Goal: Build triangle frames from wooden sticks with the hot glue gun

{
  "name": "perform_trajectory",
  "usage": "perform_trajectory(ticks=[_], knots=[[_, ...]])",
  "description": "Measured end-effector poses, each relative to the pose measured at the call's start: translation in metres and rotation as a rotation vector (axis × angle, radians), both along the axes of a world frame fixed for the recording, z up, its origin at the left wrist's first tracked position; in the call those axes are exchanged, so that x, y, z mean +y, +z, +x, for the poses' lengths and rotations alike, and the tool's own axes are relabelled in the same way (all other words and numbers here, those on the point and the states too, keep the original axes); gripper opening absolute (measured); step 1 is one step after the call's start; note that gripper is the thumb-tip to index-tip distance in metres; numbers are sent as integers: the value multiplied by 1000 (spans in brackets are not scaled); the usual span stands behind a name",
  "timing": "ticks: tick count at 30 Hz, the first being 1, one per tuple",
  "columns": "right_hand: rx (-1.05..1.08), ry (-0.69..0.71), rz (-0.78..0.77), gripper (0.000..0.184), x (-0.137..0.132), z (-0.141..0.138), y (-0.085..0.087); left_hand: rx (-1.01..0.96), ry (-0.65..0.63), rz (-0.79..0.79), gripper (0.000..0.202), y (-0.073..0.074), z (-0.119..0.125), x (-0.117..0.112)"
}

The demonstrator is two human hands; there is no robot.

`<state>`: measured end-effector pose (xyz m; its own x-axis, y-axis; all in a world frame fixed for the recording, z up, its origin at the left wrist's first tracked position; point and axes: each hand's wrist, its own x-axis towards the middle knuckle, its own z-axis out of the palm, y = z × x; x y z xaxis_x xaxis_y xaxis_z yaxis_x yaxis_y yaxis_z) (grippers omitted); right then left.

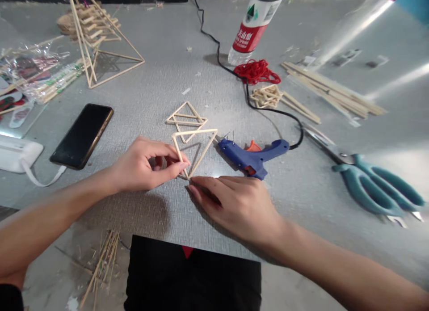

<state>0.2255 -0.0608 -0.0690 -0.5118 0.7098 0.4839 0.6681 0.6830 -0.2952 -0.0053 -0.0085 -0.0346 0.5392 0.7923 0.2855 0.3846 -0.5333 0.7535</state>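
My left hand (pixel 145 163) is closed in a pinch on the left side of a small triangle of thin wooden sticks (pixel 196 132), which stands tilted up from the table. At the triangle's bottom corner are the bent fingertips of my right hand (pixel 241 203), closed together; what lies between them is hidden. Just behind, a second small frame of glued sticks (pixel 187 122) lies on the table. A blue hot glue gun (pixel 246 157) with an orange trigger lies to the right, its nozzle near the triangle's upper right corner.
Teal-handled scissors (pixel 372 183) lie at right. Behind are a water bottle (pixel 251 31), red cord (pixel 256 72), short sticks (pixel 266 96), and long sticks (pixel 335 90). A black cable (pixel 219 56) crosses the table. At left are a phone (pixel 82 136) and a large stick pyramid (pixel 117 76).
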Motion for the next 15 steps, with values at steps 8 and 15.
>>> perform_trajectory(ticks=[8,15], knots=[[32,-21,-24,21,-1,-4,-2,21,-55,142,11,-1,0,-1],[81,-57,-91,21,-1,-8,1,81,-121,229,15,-3,-1,-2]])
